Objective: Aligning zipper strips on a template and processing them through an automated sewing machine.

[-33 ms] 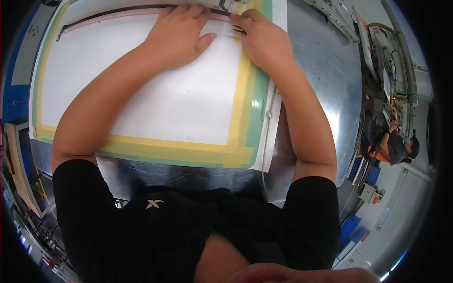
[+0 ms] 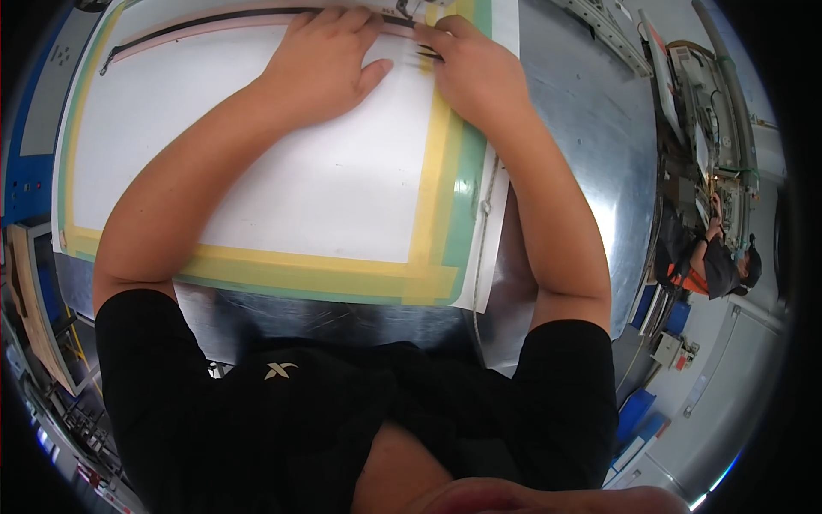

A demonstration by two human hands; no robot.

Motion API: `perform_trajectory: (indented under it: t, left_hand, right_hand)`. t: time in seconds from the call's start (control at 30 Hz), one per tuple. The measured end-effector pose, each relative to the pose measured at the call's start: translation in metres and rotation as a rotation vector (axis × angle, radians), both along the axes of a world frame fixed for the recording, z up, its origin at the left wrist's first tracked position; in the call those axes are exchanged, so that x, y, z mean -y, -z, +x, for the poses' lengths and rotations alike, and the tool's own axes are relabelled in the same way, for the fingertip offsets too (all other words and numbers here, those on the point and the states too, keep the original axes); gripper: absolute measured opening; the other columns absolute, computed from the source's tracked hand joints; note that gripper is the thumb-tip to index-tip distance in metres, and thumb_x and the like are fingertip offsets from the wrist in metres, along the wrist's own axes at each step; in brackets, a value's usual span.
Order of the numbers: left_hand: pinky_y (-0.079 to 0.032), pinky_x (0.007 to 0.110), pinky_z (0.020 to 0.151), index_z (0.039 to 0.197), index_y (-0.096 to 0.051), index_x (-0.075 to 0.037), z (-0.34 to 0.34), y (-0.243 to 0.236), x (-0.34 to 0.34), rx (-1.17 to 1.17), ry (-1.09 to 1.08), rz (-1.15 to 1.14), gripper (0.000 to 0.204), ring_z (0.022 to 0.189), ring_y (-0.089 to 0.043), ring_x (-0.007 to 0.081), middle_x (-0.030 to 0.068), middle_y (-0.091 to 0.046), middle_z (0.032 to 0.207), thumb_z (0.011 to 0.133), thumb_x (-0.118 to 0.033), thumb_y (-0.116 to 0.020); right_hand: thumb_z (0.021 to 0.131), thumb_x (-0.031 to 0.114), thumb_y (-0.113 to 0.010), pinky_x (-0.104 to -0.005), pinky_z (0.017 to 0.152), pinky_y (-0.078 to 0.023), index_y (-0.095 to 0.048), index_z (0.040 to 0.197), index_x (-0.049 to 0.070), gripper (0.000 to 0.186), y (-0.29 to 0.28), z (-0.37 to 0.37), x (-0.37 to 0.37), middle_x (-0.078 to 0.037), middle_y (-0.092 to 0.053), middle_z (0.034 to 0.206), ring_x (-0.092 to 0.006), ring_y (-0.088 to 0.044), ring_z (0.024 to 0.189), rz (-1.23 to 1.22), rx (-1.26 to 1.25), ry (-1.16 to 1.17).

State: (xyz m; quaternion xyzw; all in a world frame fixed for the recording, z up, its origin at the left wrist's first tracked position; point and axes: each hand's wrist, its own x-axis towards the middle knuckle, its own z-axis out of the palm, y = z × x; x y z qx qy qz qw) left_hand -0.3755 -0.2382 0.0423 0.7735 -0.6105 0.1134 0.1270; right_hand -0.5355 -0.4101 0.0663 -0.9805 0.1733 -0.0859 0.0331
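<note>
A long black strip (image 2: 210,19) with a pink edging (image 2: 197,31) lies across the far part of a white sheet (image 2: 334,184). My left hand (image 2: 325,60) rests flat on it near its right part, fingers together and thumb stretched out to the side. Close by on the right, my right hand (image 2: 475,64) is closed, its thumb and index finger at the strip's right end. Two dark pointed tips of what look like tweezers (image 2: 430,52) stick out from under its fingers; the rest is hidden by the hand.
Yellow tape (image 2: 317,267) and green tape (image 2: 360,297) border the sheet on a metal table (image 2: 582,163). A cord (image 2: 486,207) runs along the board's right edge. A metal rail (image 2: 604,34) lies at the far right. Another person (image 2: 706,265) works at a bench farther right.
The taped sheet and the strip have shifted very slightly left, and my right hand has moved slightly with them. My left hand stays in place.
</note>
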Motion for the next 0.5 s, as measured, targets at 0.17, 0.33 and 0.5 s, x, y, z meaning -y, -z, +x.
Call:
perform_trajectory:
  t: [0.17, 0.33, 0.5]
  left_hand:
    - [-0.043, 0.052, 0.116, 0.145, -0.062, -0.002, 0.002, 0.0, 0.008, -0.013, 0.015, 0.003, 0.054, 0.138, -0.057, 0.0365, 0.0177, -0.061, 0.149, 0.104, -0.037, -0.065]
    - [-0.044, 0.051, 0.115, 0.145, -0.062, -0.003, 0.001, 0.001, 0.012, -0.016, 0.022, 0.001, 0.053, 0.137, -0.057, 0.0358, 0.0165, -0.062, 0.147, 0.104, -0.037, -0.065]
    - [-0.044, 0.051, 0.114, 0.146, -0.062, -0.005, 0.0, 0.0, 0.012, -0.074, 0.023, 0.002, 0.053, 0.136, -0.058, 0.0345, 0.0152, -0.062, 0.146, 0.104, -0.037, -0.065]
  right_hand:
    - [0.096, 0.013, -0.061, -0.0428, 0.086, -0.062, -0.072, 0.14, 0.022, 0.046, 0.009, 0.001, 0.001, 0.001, -0.071, 0.13, -0.0292, -0.075, 0.101, 0.03, 0.081, -0.039]
    - [0.097, 0.012, -0.063, -0.0429, 0.078, -0.063, -0.075, 0.136, 0.019, 0.042, 0.012, 0.002, 0.0, -0.001, -0.072, 0.12, -0.0274, -0.076, 0.093, -0.01, 0.142, -0.063]
    - [0.097, 0.011, -0.061, -0.045, 0.078, -0.063, -0.072, 0.141, 0.023, 0.046, 0.008, 0.007, -0.001, -0.004, -0.07, 0.12, -0.0311, -0.076, 0.093, 0.003, 0.062, -0.028]
